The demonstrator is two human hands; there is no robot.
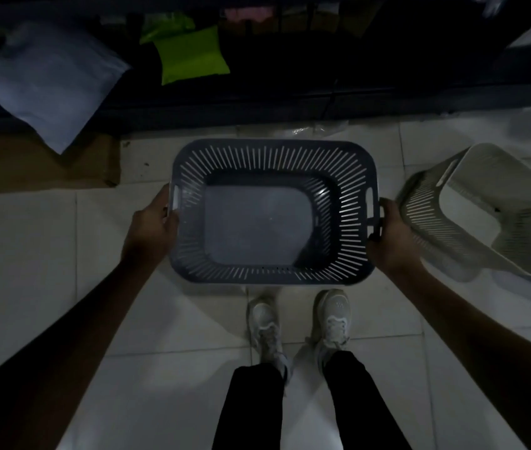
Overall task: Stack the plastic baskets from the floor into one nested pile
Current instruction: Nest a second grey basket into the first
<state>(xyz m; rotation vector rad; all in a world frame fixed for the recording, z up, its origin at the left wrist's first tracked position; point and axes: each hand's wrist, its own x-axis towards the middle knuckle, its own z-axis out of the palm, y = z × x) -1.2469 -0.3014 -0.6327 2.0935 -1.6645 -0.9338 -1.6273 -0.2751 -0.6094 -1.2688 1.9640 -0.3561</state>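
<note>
White shoes [299, 323] planted on the tiled floor [30, 254], and just beyond them the grey basket [272, 212], mouth up, left hand [155, 222] clamped on one end handle, right hand [389, 233] on the other; right of it a pale basket [485, 209] tipped over; beyond, a white pillow [53, 82]

a basket [272, 211] held between two hands above a tiled floor [23, 254]

left hand [152, 227] at its left rim, right hand [390, 237] at its right; a second basket [485, 209] lies tipped just right of it, shoes [299, 326] below, pillows [49, 79] on the far left behind.
</note>
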